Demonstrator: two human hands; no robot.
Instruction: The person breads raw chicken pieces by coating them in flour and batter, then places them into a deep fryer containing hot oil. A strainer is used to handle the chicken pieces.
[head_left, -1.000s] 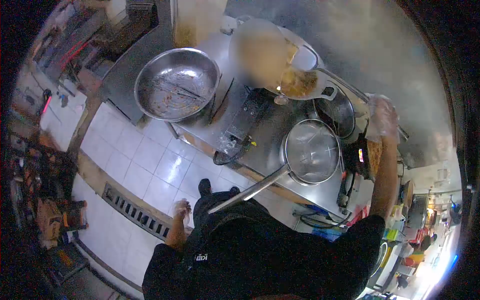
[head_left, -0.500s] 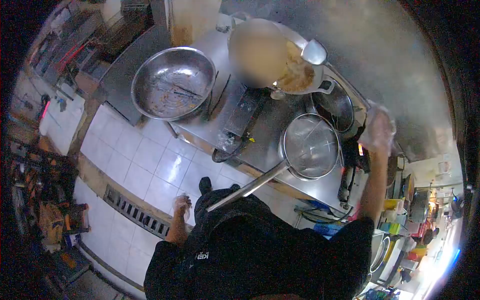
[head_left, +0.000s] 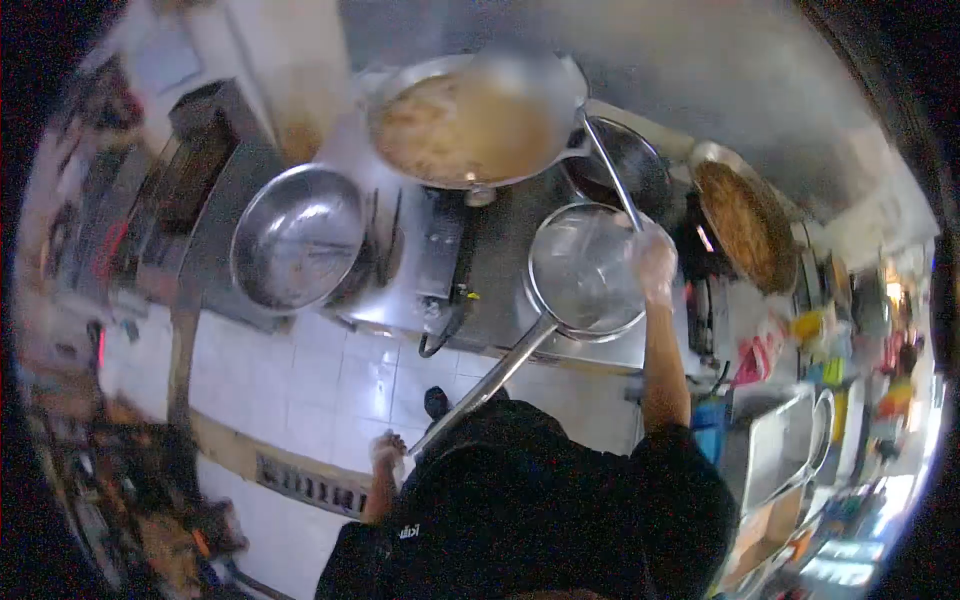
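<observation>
My right hand (head_left: 655, 265), in a clear plastic glove, grips the handle of a long metal ladle (head_left: 612, 175). Its far end reaches a large pan (head_left: 480, 188) of light brown food, partly blurred, and the ladle's head cannot be made out. Just below that hand lies a round strainer (head_left: 580, 270) on the counter, its long handle pointing toward my body. My left hand (head_left: 388, 447), also gloved, hangs low near the handle's end with loosely curled fingers apart, holding nothing visible.
A wide steel bowl (head_left: 300, 240) stands left on the counter. Behind the strainer is a dark pot (head_left: 625, 165). A second pan (head_left: 745, 220) with brown food sits at the right. White tiled floor (head_left: 330, 375) and a drain grate (head_left: 310, 483) lie below.
My view has turned right, bringing the second pan into sight. My right hand has come closer over the strainer, and the ladle's head has moved from plain sight into the blurred pan area.
</observation>
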